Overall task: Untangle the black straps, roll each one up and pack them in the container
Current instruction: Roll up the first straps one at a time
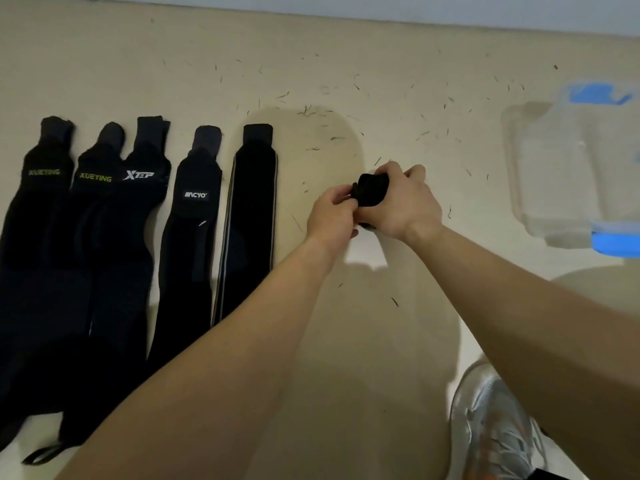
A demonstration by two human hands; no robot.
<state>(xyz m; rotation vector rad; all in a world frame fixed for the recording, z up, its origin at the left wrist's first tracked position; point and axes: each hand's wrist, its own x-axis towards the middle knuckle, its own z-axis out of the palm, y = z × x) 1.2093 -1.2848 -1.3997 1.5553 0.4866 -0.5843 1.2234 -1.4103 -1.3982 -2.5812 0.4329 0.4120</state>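
the right hand (pixel 405 206) grips a rolled black strap (pixel 372 188), fingers curled over it, probably to keep the coil tight. the left hand (pixel 330 216) pinches its edge, likely tucking the end. five flat straps (pixel 194 237) lie side by side on the floor (pixel 346 98) to the left, awaiting rolling. the clear container (pixel 554 168) stands well apart on the right.

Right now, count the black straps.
6. Five lie flat on the floor, left to right: first XUEYING strap, second XUEYING strap, XTEP strap, white-label strap, striped strap. The rolled strap is in the left hand and right hand. Others may lie beneath.
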